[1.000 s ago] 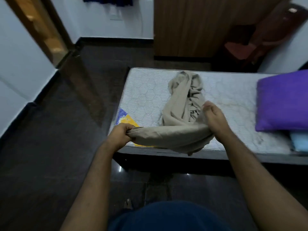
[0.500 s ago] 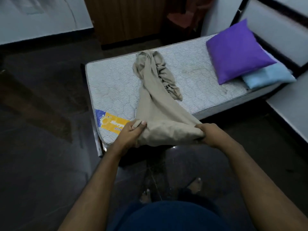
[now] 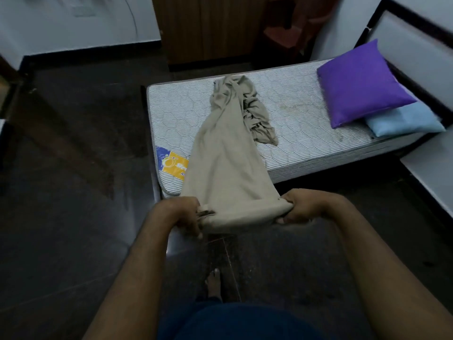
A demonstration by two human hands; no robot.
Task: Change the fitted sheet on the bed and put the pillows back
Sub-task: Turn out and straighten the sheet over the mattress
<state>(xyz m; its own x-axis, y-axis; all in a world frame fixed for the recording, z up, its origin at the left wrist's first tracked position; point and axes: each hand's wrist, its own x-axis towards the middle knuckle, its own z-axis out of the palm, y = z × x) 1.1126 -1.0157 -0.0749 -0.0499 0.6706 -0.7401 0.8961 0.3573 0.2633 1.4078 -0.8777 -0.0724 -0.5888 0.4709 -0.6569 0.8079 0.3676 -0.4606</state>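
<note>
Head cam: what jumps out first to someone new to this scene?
The beige sheet, stretched from a bunched heap mid-mattress off the near edge to the left hand and right hand, which grip its end. Next, the bare quilted mattress with a yellow-blue label at its near corner. At the right end, a purple pillow lies on a light-blue pillow.
</note>
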